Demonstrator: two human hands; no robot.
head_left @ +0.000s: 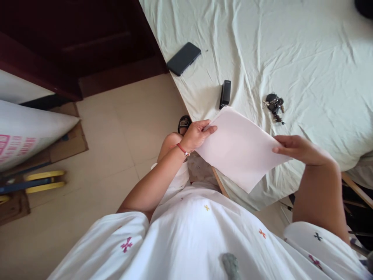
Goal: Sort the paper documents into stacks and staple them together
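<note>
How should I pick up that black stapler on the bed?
Probably pinch the stapler across its two long sides near the middle, coming down from above. It lies flat on the sheet, long and narrow, with bare cloth either side, clear of the phone and keys.

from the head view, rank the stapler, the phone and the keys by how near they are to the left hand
Measured from the left hand:
1. Small black stapler, just above the hand on the pale bedsheet.
2. Dark flat phone, farther up near the bed's left edge.
3. Bunch of dark keys, off to the right.
</note>
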